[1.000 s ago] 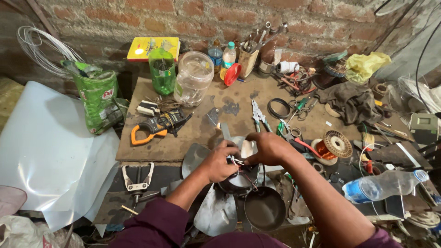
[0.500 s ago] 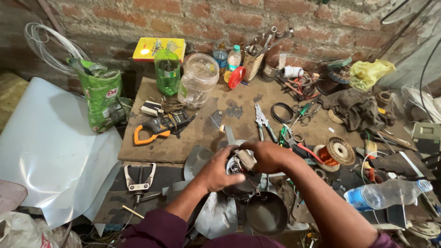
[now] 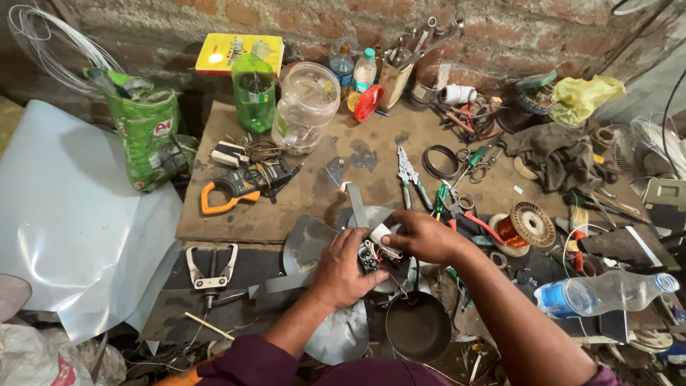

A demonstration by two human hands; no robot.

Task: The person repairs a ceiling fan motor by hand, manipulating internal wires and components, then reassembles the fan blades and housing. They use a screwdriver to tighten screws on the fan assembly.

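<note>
Both my hands close on the fan motor (image 3: pixel 371 254) at the bench's front edge: left hand (image 3: pixel 341 271) cupping it from below, right hand (image 3: pixel 421 236) pinching its white wire. Grey blades (image 3: pixel 307 243) spread around; pliers (image 3: pixel 407 171) lie beyond.

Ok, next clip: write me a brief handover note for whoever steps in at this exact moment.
Left hand cups the fan motor from below, over the grey fan blades.
Right hand pinches a small white part at the motor's top, where thin wires show.
Black bowl-shaped cover lies just in front, off the motor.
Pliers, orange clamp meter and copper wire spool lie on the bench, untouched.
Done: motor exposed. Left: the wiring work; cover not yet on.
</note>
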